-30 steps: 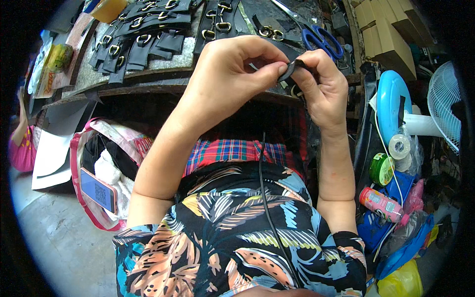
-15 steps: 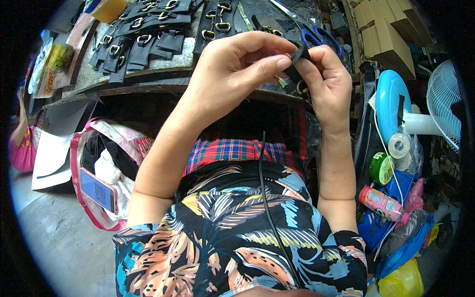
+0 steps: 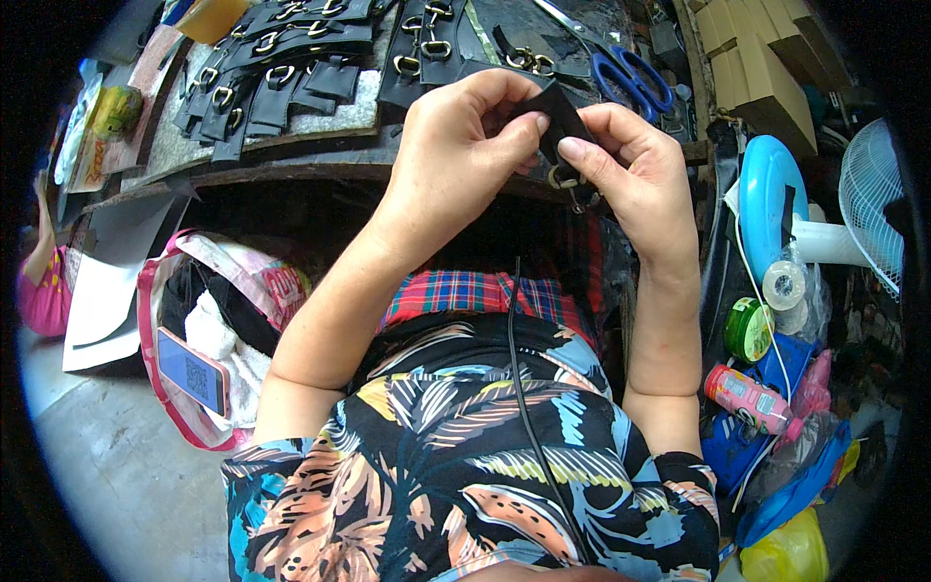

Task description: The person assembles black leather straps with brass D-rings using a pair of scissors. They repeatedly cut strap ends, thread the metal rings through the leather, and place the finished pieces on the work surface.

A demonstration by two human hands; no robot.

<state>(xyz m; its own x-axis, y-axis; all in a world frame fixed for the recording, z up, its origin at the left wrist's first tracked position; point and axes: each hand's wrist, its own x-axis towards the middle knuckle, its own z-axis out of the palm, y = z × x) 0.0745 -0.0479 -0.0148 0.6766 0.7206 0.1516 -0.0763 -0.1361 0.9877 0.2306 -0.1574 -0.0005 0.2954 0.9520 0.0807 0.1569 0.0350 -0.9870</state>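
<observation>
Both hands raised over the near edge of the bench [image 3: 320,173], meeting on one small black strap [image 3: 561,118]. Left hand [image 3: 456,160] with fingers [image 3: 529,124] clamped on the strap's left side, thumb and forefinger pinching it. Right hand [image 3: 630,179] with fingers closed on the strap's right side, thumb pressed against its face. Metal ring [image 3: 565,179] hanging just below the strap, between the two hands. Farther back on the bench, rows of black straps with rings [image 3: 281,73] laid side by side toward the far left corner. Blue-handled scissors [image 3: 630,78] near the far right edge, just behind the right hand. Off the bench at the left, pink bag [image 3: 194,320] with a phone [image 3: 194,371] resting in it.
</observation>
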